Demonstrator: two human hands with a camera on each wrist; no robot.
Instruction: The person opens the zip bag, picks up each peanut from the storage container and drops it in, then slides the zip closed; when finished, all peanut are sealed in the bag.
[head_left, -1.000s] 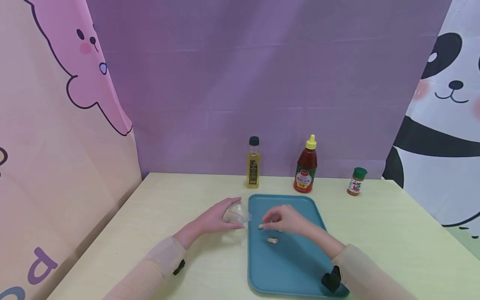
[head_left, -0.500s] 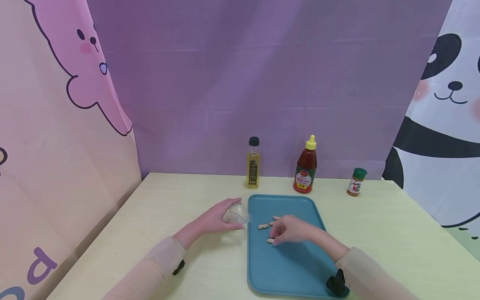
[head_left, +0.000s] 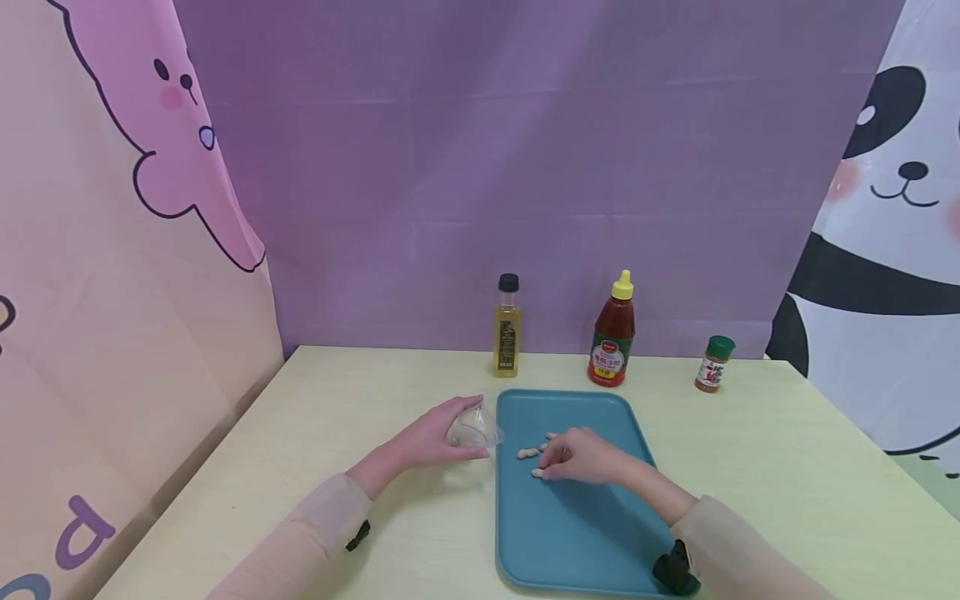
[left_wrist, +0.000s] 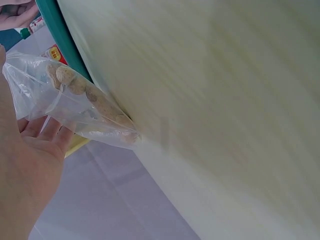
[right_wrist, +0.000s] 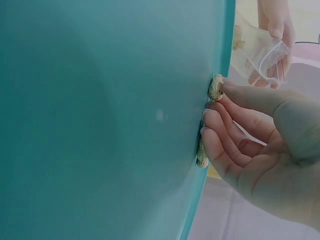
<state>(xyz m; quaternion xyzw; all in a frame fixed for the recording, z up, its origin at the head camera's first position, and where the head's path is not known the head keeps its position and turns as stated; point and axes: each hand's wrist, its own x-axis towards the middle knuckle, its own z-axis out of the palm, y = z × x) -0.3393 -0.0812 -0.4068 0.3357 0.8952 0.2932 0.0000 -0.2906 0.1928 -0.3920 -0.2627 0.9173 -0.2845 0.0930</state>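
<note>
My left hand (head_left: 435, 435) holds a clear plastic bag (head_left: 474, 432) beside the tray's left edge, thumb on one side and fingers on the other. Several unshelled peanuts (left_wrist: 75, 82) lie inside the bag, as the left wrist view shows. Over the blue tray (head_left: 562, 533), my right hand (head_left: 583, 457) pinches a peanut (right_wrist: 216, 87) between thumb and fingertips, close above the tray's surface. Another peanut (head_left: 527, 453) lies on the tray just beyond those fingertips. Behind the hand, more peanuts (head_left: 551, 436) show, partly hidden by it.
Along the table's back stand an oil bottle (head_left: 507, 329) with a dark cap, a red sauce bottle (head_left: 611, 337) with a yellow nozzle, and a small spice jar (head_left: 714, 365) with a green lid. A purple cloth (head_left: 420, 183) hangs behind the table.
My right hand has left one peanut near the tray's left side, moved towards me and right, and taken hold of another, now shifted slightly. The left hand and bag have stayed put.
</note>
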